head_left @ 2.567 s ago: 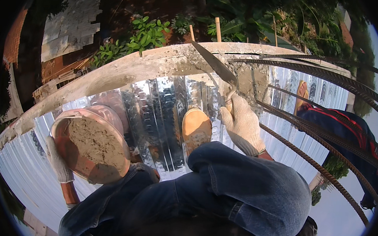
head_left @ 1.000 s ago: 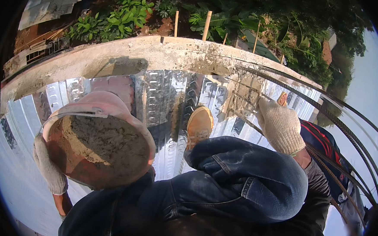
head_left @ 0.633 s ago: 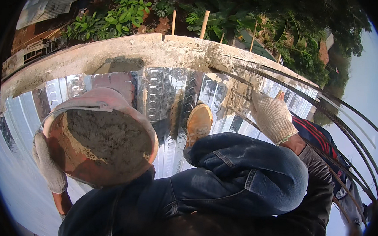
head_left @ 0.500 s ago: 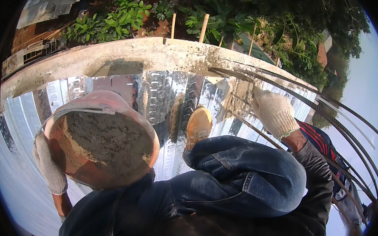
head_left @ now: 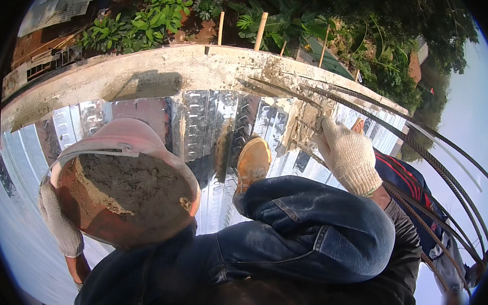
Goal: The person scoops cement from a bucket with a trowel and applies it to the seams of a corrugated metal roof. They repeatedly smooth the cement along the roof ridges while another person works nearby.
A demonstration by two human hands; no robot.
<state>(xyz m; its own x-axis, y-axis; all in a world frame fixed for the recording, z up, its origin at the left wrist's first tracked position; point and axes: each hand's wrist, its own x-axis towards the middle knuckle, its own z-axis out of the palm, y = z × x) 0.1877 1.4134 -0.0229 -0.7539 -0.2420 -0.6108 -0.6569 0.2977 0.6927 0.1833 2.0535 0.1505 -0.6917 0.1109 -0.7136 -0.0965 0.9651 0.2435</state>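
Observation:
My left hand (head_left: 60, 219), in a knitted white glove, holds the side of a reddish bucket (head_left: 128, 130) tilted toward me. Grey wet mortar (head_left: 133, 185) partly fills it, and its wire handle lies across the rim. Some of the left fingers are hidden by the bucket. My right hand (head_left: 347, 157), gloved alike, is closed on a trowel (head_left: 299, 97). Its narrow grey blade points left, near the concrete edge, and a bit of wooden handle shows behind the glove. Below this hand is a mortar-smeared strip (head_left: 304, 120) with steel bars.
Ribbed shiny metal decking (head_left: 213, 206) lies under my boot (head_left: 253, 161). A concrete edge (head_left: 215, 67) curves along the far side, with wooden stakes (head_left: 261, 31) and plants beyond. Long rebars (head_left: 423, 146) arch at right; another person (head_left: 404, 179) is behind them.
My right hand has come nearer to me and a little left, and the trowel blade has shifted left. The bucket has moved slightly left with my left hand still on it.

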